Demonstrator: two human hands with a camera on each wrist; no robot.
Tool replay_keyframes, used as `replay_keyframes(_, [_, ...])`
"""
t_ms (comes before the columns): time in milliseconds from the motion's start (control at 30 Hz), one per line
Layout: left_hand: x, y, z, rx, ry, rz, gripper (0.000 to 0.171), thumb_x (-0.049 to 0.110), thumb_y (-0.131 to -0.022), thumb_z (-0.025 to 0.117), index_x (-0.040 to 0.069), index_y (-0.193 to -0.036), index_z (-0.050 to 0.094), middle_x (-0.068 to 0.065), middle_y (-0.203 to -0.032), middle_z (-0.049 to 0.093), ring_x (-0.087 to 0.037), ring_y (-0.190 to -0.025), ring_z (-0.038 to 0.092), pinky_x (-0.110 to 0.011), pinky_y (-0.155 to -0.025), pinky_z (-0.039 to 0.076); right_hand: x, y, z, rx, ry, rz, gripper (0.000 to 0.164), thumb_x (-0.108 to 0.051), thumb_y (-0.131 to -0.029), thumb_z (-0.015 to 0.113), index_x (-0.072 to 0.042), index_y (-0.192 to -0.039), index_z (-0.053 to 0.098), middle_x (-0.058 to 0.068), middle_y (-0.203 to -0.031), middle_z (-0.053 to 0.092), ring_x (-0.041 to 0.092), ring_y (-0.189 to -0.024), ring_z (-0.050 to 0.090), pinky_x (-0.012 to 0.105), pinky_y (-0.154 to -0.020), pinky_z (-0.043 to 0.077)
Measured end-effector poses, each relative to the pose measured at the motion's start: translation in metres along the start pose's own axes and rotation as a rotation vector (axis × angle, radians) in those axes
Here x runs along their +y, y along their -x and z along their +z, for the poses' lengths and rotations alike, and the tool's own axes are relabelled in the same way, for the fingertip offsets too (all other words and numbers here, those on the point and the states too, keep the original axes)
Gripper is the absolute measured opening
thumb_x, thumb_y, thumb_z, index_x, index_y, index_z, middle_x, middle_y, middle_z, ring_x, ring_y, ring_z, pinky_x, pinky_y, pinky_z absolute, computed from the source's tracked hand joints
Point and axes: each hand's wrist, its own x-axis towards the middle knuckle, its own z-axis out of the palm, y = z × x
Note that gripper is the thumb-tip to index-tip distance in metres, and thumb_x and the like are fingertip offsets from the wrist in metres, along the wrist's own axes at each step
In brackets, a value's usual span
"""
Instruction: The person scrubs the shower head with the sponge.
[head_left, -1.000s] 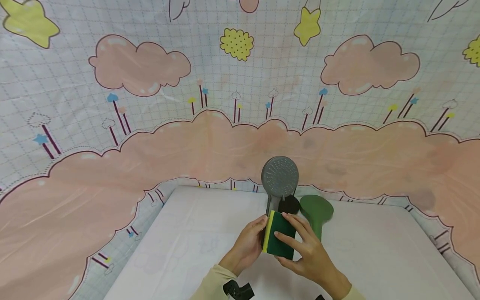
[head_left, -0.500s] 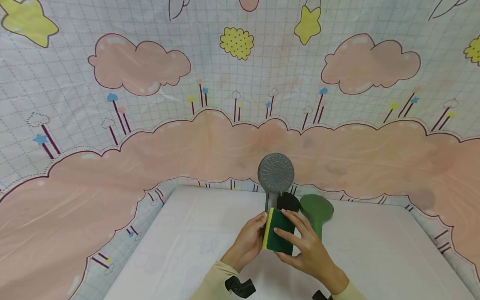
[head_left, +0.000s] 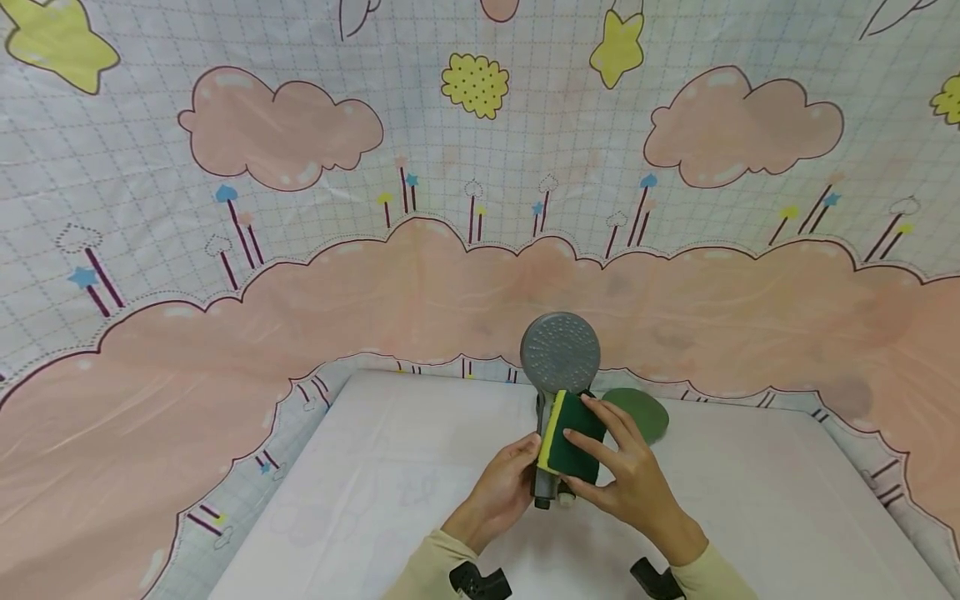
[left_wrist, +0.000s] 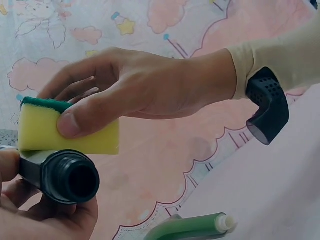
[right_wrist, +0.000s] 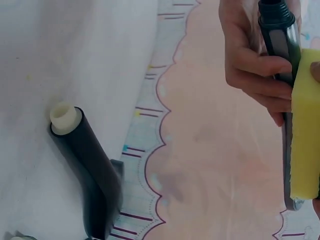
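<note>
A grey shower head (head_left: 561, 352) is raised over the table, its round spray face up. My left hand (head_left: 498, 487) grips it by the handle, whose dark threaded end (left_wrist: 75, 177) faces the left wrist camera. My right hand (head_left: 637, 479) holds a sponge (head_left: 581, 446) with a green scouring side and a yellow side. In the left wrist view the yellow side of the sponge (left_wrist: 40, 131) lies against the handle, with the right thumb on the sponge's edge. The right wrist view shows the left fingers (right_wrist: 260, 65) wrapped round the handle beside the sponge.
Behind the right hand lies a green shower head (head_left: 639, 414) on the white tabletop (head_left: 420, 467). A black shower head (right_wrist: 87, 170) with a pale threaded end is beside it, mostly hidden by the sponge in the head view. A patterned cloth (head_left: 420, 292) hangs behind.
The sponge and right hand have moved up along the handle toward the spray face. The handle's lower end now shows below the sponge. The left hand keeps its grip.
</note>
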Motion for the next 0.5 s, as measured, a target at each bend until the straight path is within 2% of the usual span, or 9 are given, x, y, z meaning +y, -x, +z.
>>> replay_keyframes(167, [0.0016,0.0006,0.0013,0.019,0.014,0.001,0.05,0.036,-0.105,0.044,-0.003,-0.137,0.047,-0.002,-0.12,0.06,-0.011,-0.113,0.056,-0.028,-0.098,0.047,0.0021,-0.0021,-0.0039,0.076,0.004,-0.017,0.052,-0.058,-0.091,0.057,-0.016,-0.115,0.072,0.023,-0.139,0.053,0.039,-0.126,0.047,0.013,-0.116,0.021])
replay_keyframes(267, [0.0029,0.0024,0.0012,0.023,0.01,-0.009,0.047,0.034,-0.105,0.044,-0.003,-0.132,0.048,-0.001,-0.109,0.06,-0.011,-0.102,0.057,-0.028,-0.09,0.05,0.0039,-0.0034,-0.0062,0.104,0.009,-0.004,0.053,-0.058,-0.091,0.057,-0.014,-0.115,0.072,0.024,-0.139,0.053,0.039,-0.126,0.047,0.014,-0.116,0.021])
replay_keyframes(500, [0.0044,0.0028,0.0014,-0.012,-0.029,0.013,0.047,0.038,-0.103,0.046,-0.001,-0.13,0.051,-0.001,-0.115,0.06,-0.011,-0.109,0.056,-0.026,-0.094,0.049,0.0012,-0.0006,-0.0059,0.073,-0.005,0.015,0.053,-0.059,-0.09,0.057,-0.016,-0.116,0.072,0.022,-0.14,0.052,0.037,-0.128,0.046,0.012,-0.115,0.021])
